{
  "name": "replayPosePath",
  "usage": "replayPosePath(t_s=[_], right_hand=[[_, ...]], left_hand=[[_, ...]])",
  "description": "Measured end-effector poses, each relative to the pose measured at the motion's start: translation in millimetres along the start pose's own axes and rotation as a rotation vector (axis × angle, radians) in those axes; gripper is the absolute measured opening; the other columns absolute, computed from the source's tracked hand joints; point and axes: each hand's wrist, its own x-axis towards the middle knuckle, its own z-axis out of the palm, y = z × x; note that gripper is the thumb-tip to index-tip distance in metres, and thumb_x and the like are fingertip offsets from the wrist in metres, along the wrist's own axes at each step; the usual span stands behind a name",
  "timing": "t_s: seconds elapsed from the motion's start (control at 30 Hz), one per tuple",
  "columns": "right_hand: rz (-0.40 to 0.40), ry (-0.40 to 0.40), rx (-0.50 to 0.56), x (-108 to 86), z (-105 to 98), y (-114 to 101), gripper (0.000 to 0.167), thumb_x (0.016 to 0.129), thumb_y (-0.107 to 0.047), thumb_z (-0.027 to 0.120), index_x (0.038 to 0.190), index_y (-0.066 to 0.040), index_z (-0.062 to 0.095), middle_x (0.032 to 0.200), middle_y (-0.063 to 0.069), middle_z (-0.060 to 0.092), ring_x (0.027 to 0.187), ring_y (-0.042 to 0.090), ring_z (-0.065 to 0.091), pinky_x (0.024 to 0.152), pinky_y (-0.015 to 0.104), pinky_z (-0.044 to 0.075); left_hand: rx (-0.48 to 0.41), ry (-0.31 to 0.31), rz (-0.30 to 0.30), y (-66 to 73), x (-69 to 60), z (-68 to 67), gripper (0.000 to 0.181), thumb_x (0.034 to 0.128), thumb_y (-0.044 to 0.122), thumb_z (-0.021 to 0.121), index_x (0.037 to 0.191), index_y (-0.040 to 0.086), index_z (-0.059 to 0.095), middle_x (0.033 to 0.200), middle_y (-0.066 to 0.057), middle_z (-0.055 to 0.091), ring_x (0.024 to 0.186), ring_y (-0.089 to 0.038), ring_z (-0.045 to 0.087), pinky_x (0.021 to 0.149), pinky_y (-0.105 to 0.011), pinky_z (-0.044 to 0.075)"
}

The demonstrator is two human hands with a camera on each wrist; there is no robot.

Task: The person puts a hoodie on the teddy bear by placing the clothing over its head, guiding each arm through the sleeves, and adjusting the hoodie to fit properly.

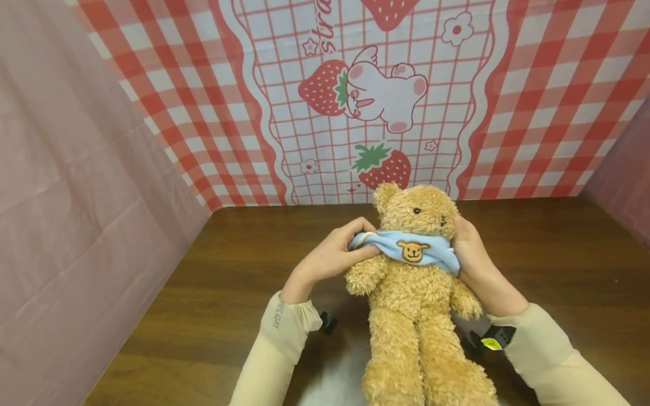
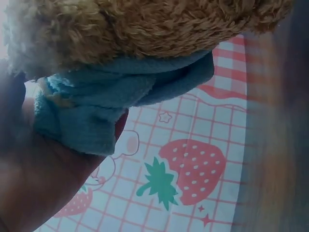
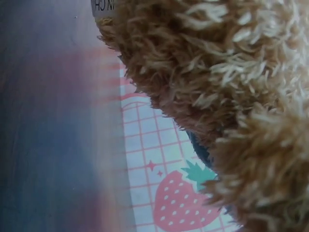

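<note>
Can read "Lets S…" on left sleeve (image 1: 276, 332), "stra…" on backdrop (image 1: 284, 113), upside-down "IN CH" on tag (image 3: 104, 7). See teddy bear (image 1: 413, 299) between hands. Pinching blue garment (image 1: 438, 256) near its neck with left hand (image 1: 337, 251); can't tell grip of right hand (image 1: 474, 256), at other end.

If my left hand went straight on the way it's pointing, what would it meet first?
The light blue garment your left hand pinches; just past it, probably the teddy bear, near its neck, though depth is unclear.
</note>
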Motion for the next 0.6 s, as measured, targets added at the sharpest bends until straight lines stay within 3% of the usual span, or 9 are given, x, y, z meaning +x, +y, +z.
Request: replayPosePath(t_s=[0.1, 0.17, 0.23, 0.3, 0.33, 0.4, 0.5, 0.57, 0.6], right_hand=[[0.077, 0.03, -0.083, 0.2, -3.7, 1.9, 0.036, 0.098, -0.036, 0.031, 0.073, -0.028, 0.055, 0.068, -0.018, 0.05, 0.066, -0.002, 0.045, 0.064, 0.016, 0.037], [0.154, 0.062, -0.163, 1.1, -6.8, 3.1, 0.041, 0.099, -0.037, 0.025, 0.068, -0.021, 0.047, 0.061, -0.013, 0.04, 0.06, 0.001, 0.039, 0.06, 0.017, 0.034], [0.243, 0.075, -0.219, 1.9, -9.9, 3.6, 0.047, 0.098, -0.039, 0.017, 0.077, -0.01, 0.047, 0.066, -0.005, 0.035, 0.061, 0.004, 0.035, 0.061, 0.019, 0.032], [0.314, 0.071, -0.241, 2.9, -11.5, 4.3, 0.059, 0.097, -0.043, 0.012, 0.101, 0.003, 0.048, 0.083, 0.004, 0.04, 0.07, 0.004, 0.036, 0.066, 0.016, 0.032], [0.34, 0.055, -0.247, 3.1, -11.6, 4.6, 0.064, 0.096, -0.044, 0.009, 0.117, 0.007, 0.042, 0.092, 0.007, 0.038, 0.074, 0.003, 0.036, 0.069, 0.014, 0.031], [0.381, 0.01, -0.209, 3.3, -11.5, 5.4, 0.068, 0.095, -0.047, 0.007, 0.127, 0.008, 0.032, 0.096, 0.008, 0.041, 0.072, 0.001, 0.041, 0.068, 0.013, 0.036], [0.414, -0.059, -0.099, 3.2, -10.1, 6.6, 0.06, 0.094, -0.049, 0.01, 0.114, -0.003, 0.044, 0.073, -0.001, 0.051, 0.056, 0.0, 0.045, 0.059, 0.016, 0.041], [0.418, -0.071, -0.049, 3.3, -9.7, 6.8, 0.05, 0.095, -0.048, 0.011, 0.099, -0.009, 0.043, 0.059, -0.009, 0.045, 0.049, 0.003, 0.047, 0.055, 0.018, 0.043], [0.419, -0.073, -0.044, 3.2, -9.6, 7.1, 0.048, 0.095, -0.048, 0.011, 0.098, -0.011, 0.042, 0.06, -0.009, 0.045, 0.05, 0.002, 0.047, 0.055, 0.018, 0.043]], left_hand=[[0.149, 0.119, -0.038, -1.9, 0.1, 0.0, 0.035, 0.0837, 0.026, 0.065, 0.102, 0.01, 0.041, 0.095, -0.003, 0.044, 0.083, -0.012, 0.04, 0.07, -0.024, 0.037], [0.264, 0.187, -0.098, -2.4, -0.5, -0.7, 0.035, 0.0813, 0.031, 0.067, 0.094, 0.009, 0.042, 0.091, -0.003, 0.043, 0.085, -0.013, 0.038, 0.072, -0.025, 0.035], [0.312, 0.179, -0.165, -3.4, -1.1, -1.6, 0.029, 0.0826, 0.032, 0.066, 0.086, 0.009, 0.048, 0.085, -0.003, 0.045, 0.082, -0.014, 0.041, 0.07, -0.026, 0.036], [0.285, 0.13, -0.202, -5.3, -0.2, -1.7, 0.02, 0.0856, 0.029, 0.062, 0.086, 0.01, 0.057, 0.084, -0.001, 0.055, 0.08, -0.013, 0.048, 0.071, -0.025, 0.04], [0.242, 0.11, -0.218, -6.3, 0.7, -1.1, 0.016, 0.0866, 0.027, 0.061, 0.089, 0.011, 0.061, 0.087, -0.001, 0.059, 0.081, -0.012, 0.053, 0.073, -0.024, 0.042], [0.122, 0.095, -0.229, -7.9, 3.0, 1.0, 0.017, 0.0877, 0.021, 0.059, 0.101, 0.011, 0.062, 0.096, -0.002, 0.062, 0.088, -0.012, 0.057, 0.078, -0.025, 0.045], [-0.02, 0.132, -0.209, -8.1, 6.8, 6.0, 0.024, 0.087, 0.018, 0.061, 0.11, 0.011, 0.06, 0.106, -0.004, 0.062, 0.096, -0.014, 0.058, 0.085, -0.027, 0.045], [-0.061, 0.149, -0.199, -6.2, 8.5, 8.9, 0.024, 0.0862, 0.019, 0.062, 0.108, 0.011, 0.061, 0.106, -0.004, 0.062, 0.096, -0.014, 0.058, 0.085, -0.027, 0.046], [-0.056, 0.149, -0.199, -5.5, 9.3, 10.3, 0.022, 0.086, 0.02, 0.062, 0.106, 0.011, 0.062, 0.106, -0.003, 0.063, 0.095, -0.013, 0.058, 0.084, -0.026, 0.046]])
